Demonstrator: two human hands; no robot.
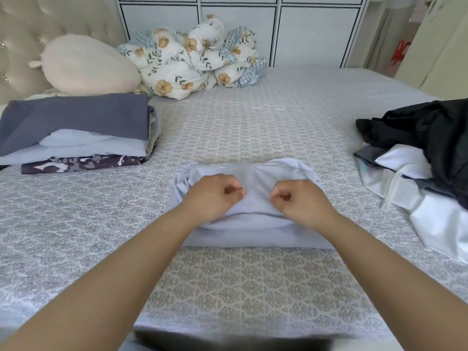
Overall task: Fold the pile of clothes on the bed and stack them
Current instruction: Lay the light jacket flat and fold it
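Patterned bedding (pixel 228 127) lay under the pale blue garment (pixel 253 198) at centre, where the left hand (pixel 215 196) and right hand (pixel 301 201) each pinched its upper layer close together, so uneven pulling could likely skew the fold.

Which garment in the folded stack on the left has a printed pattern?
The dark purple patterned cloth at the bottom of the folded stack. The slate-grey folded garment on top and the pale blue folded garment between them are both plain.
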